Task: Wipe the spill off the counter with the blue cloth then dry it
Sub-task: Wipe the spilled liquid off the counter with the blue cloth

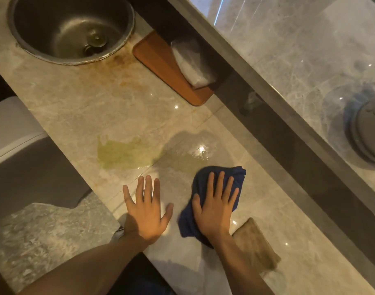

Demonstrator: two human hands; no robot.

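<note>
A yellow-green spill (127,154) lies on the marble counter (80,107), with a clear wet patch (195,150) to its right. The crumpled blue cloth (235,175) sits just below that wet patch. My right hand (216,209) presses flat on the cloth, fingers spread. My left hand (147,211) rests flat on the bare counter to the left of the cloth, fingers apart, holding nothing. A folded tan cloth (256,245) lies to the right of my right wrist.
A round steel sink (71,28) is set in the counter at the top left, with rust-coloured stains by its rim. An orange tray (161,67) with a white plastic bag (193,62) lies under a raised grey ledge (267,86). The counter's front edge runs along the left.
</note>
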